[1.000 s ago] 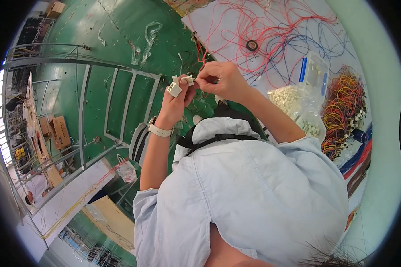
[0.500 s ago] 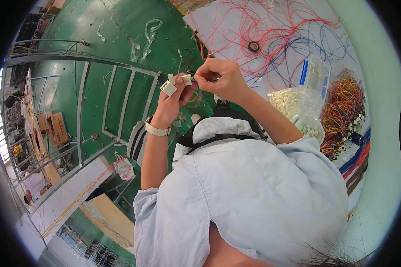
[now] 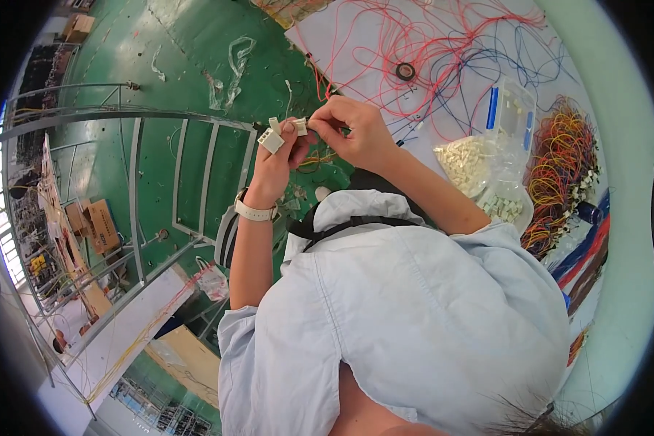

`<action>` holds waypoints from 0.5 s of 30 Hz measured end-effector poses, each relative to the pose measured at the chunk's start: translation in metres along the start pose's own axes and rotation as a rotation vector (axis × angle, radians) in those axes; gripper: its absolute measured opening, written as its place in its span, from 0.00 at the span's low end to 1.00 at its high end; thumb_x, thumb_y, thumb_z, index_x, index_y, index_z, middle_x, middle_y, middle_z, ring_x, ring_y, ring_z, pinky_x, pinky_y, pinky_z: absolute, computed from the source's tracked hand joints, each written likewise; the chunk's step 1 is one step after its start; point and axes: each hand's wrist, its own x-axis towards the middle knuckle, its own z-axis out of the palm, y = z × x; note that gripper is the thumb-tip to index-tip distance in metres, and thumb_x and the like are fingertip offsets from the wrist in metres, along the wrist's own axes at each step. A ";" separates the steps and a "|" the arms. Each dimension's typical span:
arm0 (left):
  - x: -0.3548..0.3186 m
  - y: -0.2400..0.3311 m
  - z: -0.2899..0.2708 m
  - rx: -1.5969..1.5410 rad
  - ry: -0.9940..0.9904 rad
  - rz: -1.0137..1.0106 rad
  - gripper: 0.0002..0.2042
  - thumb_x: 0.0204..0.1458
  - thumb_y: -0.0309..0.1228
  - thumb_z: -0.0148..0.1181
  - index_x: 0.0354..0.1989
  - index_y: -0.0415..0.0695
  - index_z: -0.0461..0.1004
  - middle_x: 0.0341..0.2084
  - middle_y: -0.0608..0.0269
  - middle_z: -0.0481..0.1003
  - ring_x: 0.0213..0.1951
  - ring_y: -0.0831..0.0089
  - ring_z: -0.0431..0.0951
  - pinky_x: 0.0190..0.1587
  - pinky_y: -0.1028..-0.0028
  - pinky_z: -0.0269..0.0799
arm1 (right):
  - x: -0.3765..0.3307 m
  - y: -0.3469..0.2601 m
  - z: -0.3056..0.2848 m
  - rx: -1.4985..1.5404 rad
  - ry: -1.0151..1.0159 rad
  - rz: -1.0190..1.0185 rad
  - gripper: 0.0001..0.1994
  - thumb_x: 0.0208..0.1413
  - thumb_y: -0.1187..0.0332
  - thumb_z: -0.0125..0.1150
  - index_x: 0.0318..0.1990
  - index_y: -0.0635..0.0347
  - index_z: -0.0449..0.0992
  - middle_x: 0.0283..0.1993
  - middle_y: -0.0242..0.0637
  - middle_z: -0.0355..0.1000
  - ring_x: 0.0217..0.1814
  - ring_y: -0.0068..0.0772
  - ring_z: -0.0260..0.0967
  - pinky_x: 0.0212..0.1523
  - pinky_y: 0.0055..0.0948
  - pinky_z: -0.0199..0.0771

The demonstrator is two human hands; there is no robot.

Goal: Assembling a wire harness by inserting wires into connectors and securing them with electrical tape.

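A blocky off-white connector housing [image 3: 271, 141], square openings in its face, sits tilted in the left hand [image 3: 273, 167]. At its two o'clock, the same hand grips a smaller off-white connector [image 3: 300, 128], its three-o'clock end at the right hand [image 3: 353, 132].

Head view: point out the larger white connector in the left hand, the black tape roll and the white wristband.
Larger white connector [image 3: 271, 141]: head view, its body.
Black tape roll [image 3: 399, 71]: head view, ring's left side.
White wristband [image 3: 255, 211]: head view, strap.
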 end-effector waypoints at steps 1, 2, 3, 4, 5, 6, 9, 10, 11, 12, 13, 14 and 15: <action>0.002 0.000 0.000 0.020 -0.032 0.003 0.18 0.64 0.43 0.42 0.34 0.42 0.73 0.18 0.75 0.64 0.19 0.86 0.54 0.21 0.81 0.44 | -0.001 0.001 0.000 -0.073 0.020 -0.046 0.02 0.51 0.77 0.62 0.32 0.66 0.76 0.28 0.34 0.71 0.27 0.21 0.70 0.28 0.21 0.71; 0.003 -0.002 0.001 0.021 -0.036 0.000 0.18 0.64 0.43 0.42 0.34 0.42 0.73 0.18 0.75 0.64 0.19 0.86 0.54 0.21 0.81 0.44 | -0.001 0.003 0.001 -0.073 0.024 -0.043 0.02 0.51 0.77 0.62 0.32 0.66 0.76 0.28 0.34 0.71 0.27 0.21 0.70 0.28 0.21 0.71; 0.004 -0.004 0.001 0.017 -0.038 0.001 0.18 0.64 0.42 0.42 0.35 0.42 0.74 0.18 0.74 0.65 0.19 0.86 0.54 0.21 0.81 0.44 | -0.002 0.005 0.002 -0.081 0.063 -0.073 0.02 0.51 0.77 0.62 0.32 0.65 0.76 0.28 0.35 0.71 0.26 0.22 0.69 0.26 0.21 0.70; 0.005 -0.004 0.002 0.011 -0.040 0.001 0.18 0.64 0.42 0.42 0.36 0.42 0.74 0.19 0.74 0.67 0.19 0.86 0.55 0.21 0.81 0.44 | -0.003 0.007 0.002 -0.089 0.101 -0.103 0.02 0.51 0.77 0.61 0.32 0.65 0.76 0.28 0.35 0.71 0.24 0.23 0.68 0.25 0.21 0.69; 0.006 -0.004 0.001 0.012 -0.042 -0.001 0.18 0.64 0.42 0.42 0.36 0.42 0.74 0.19 0.74 0.67 0.19 0.86 0.55 0.21 0.81 0.44 | -0.005 0.007 0.002 -0.089 0.103 -0.101 0.02 0.51 0.77 0.61 0.32 0.65 0.76 0.28 0.35 0.71 0.24 0.23 0.68 0.25 0.21 0.69; 0.007 -0.003 0.001 -0.023 -0.048 -0.025 0.18 0.64 0.42 0.41 0.37 0.42 0.74 0.20 0.72 0.69 0.20 0.85 0.59 0.22 0.82 0.49 | -0.007 0.007 0.002 -0.020 0.124 -0.020 0.03 0.50 0.76 0.62 0.33 0.64 0.76 0.28 0.35 0.71 0.26 0.25 0.69 0.27 0.23 0.69; 0.013 -0.005 0.005 -0.262 0.011 -0.034 0.19 0.65 0.42 0.40 0.39 0.40 0.74 0.24 0.67 0.73 0.26 0.81 0.69 0.28 0.80 0.60 | -0.005 -0.010 -0.001 -0.196 0.331 -0.086 0.06 0.49 0.73 0.65 0.35 0.61 0.77 0.29 0.33 0.71 0.29 0.30 0.69 0.32 0.27 0.69; 0.015 -0.006 0.007 -0.467 0.072 -0.018 0.19 0.65 0.42 0.39 0.41 0.39 0.73 0.27 0.64 0.76 0.30 0.77 0.74 0.33 0.78 0.66 | -0.003 -0.015 -0.002 -0.444 0.515 -0.232 0.07 0.48 0.71 0.66 0.35 0.60 0.77 0.30 0.32 0.72 0.32 0.32 0.68 0.36 0.29 0.68; 0.015 -0.006 0.008 -0.465 0.073 -0.020 0.19 0.65 0.42 0.39 0.41 0.39 0.73 0.27 0.64 0.76 0.30 0.77 0.74 0.33 0.78 0.66 | -0.003 -0.011 -0.001 -0.493 0.578 -0.267 0.09 0.45 0.69 0.68 0.34 0.58 0.77 0.32 0.30 0.73 0.36 0.35 0.68 0.40 0.32 0.66; 0.014 -0.006 0.009 -0.528 0.034 -0.022 0.20 0.65 0.42 0.38 0.44 0.38 0.72 0.33 0.60 0.75 0.37 0.73 0.74 0.40 0.74 0.66 | -0.005 -0.010 0.000 -0.491 0.578 -0.265 0.09 0.45 0.69 0.68 0.34 0.58 0.77 0.32 0.30 0.73 0.36 0.35 0.68 0.40 0.32 0.66; 0.013 -0.005 0.010 -0.590 -0.004 -0.023 0.21 0.65 0.42 0.36 0.47 0.38 0.70 0.40 0.56 0.75 0.43 0.68 0.74 0.48 0.70 0.66 | -0.007 -0.009 0.003 -0.454 0.454 -0.349 0.08 0.44 0.70 0.68 0.32 0.58 0.76 0.33 0.30 0.73 0.36 0.35 0.68 0.39 0.32 0.66; 0.014 -0.004 0.012 -0.652 -0.047 -0.025 0.22 0.65 0.43 0.35 0.50 0.37 0.69 0.46 0.52 0.74 0.50 0.63 0.73 0.55 0.66 0.66 | -0.010 -0.009 0.005 -0.419 0.332 -0.431 0.08 0.43 0.70 0.68 0.31 0.58 0.76 0.33 0.31 0.73 0.36 0.35 0.68 0.38 0.31 0.67; 0.014 -0.004 0.015 -0.651 -0.047 -0.025 0.22 0.65 0.43 0.35 0.50 0.37 0.69 0.46 0.52 0.74 0.50 0.63 0.73 0.55 0.66 0.66 | -0.016 -0.010 0.013 -0.311 0.198 -0.307 0.08 0.41 0.72 0.68 0.29 0.57 0.75 0.34 0.33 0.72 0.38 0.37 0.69 0.39 0.32 0.69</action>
